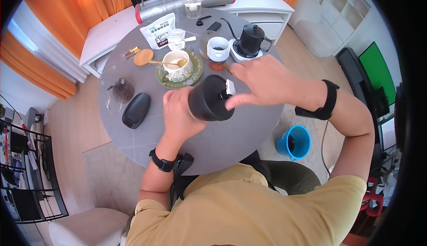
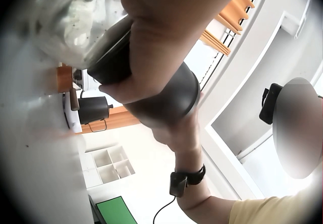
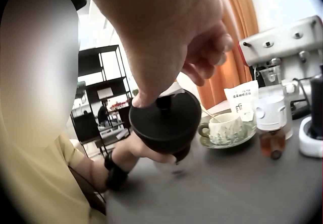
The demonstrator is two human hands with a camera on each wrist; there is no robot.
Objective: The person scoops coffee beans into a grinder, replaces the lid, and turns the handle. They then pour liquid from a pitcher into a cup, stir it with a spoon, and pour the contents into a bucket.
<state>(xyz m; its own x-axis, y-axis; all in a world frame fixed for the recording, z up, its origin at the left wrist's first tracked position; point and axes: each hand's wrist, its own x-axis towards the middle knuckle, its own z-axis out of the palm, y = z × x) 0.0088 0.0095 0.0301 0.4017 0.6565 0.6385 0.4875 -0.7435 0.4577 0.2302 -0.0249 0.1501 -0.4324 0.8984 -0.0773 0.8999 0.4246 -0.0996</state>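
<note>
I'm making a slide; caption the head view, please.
Left grip holding a black container at the table, right grip near its top, cup and kettle beyond.

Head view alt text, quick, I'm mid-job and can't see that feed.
A person's left hand grips what looks like a black hand coffee grinder at a round grey table; the right hand is over the grinder's top. Beyond are a patterned cup on a green saucer, a white dripper and a black gooseneck kettle.

1 blue bucket (image 1: 302, 141) near table (image 1: 240, 134); orange curtains (image 1: 58, 5); green screen (image 1: 378, 70).
</note>
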